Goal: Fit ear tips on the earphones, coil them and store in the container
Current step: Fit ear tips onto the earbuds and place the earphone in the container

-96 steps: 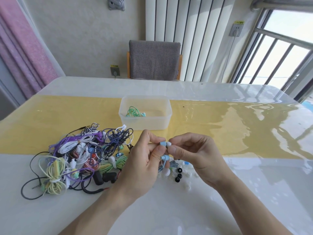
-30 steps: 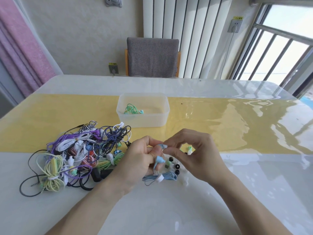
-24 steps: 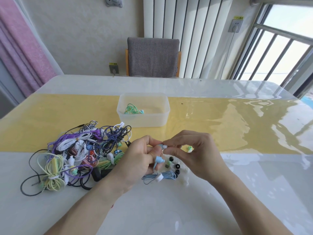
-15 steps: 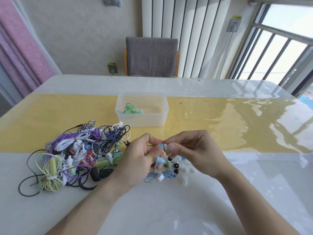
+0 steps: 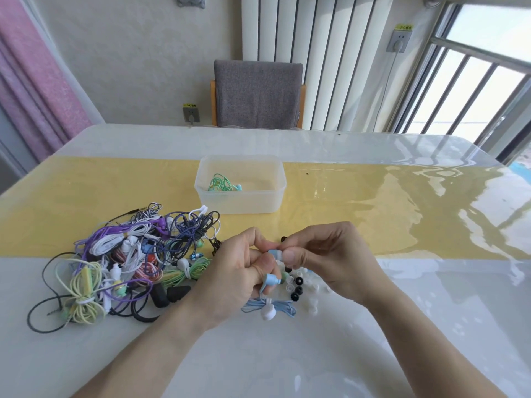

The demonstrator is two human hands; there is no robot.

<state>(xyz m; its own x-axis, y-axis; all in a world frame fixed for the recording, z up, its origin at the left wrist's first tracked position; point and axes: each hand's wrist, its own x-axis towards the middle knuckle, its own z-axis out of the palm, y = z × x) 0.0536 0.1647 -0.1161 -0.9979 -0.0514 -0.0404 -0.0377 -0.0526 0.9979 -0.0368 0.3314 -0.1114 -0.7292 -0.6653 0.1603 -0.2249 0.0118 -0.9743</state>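
My left hand (image 5: 238, 271) pinches one light blue earbud (image 5: 273, 252) of the blue earphones, and my right hand (image 5: 327, 259) pinches an ear tip against that bud's end. The second blue earbud (image 5: 271, 280) hangs just below my left thumb. The blue cable bundle (image 5: 268, 307) with its white tie lies on the table under my hands. Loose black and white ear tips (image 5: 298, 284) are scattered beneath my right hand. The clear plastic container (image 5: 240, 203) stands beyond, holding one coiled green earphone (image 5: 222, 185).
A tangled pile of earphones (image 5: 123, 259) in several colours lies to the left of my hands. The glossy table (image 5: 402, 326) has a yellow strip across its middle. A grey chair (image 5: 257, 93) stands at the far edge.
Both hands have stayed together over the ear tips; the right hand went down to the tips and came back up to the bud held by my left hand.
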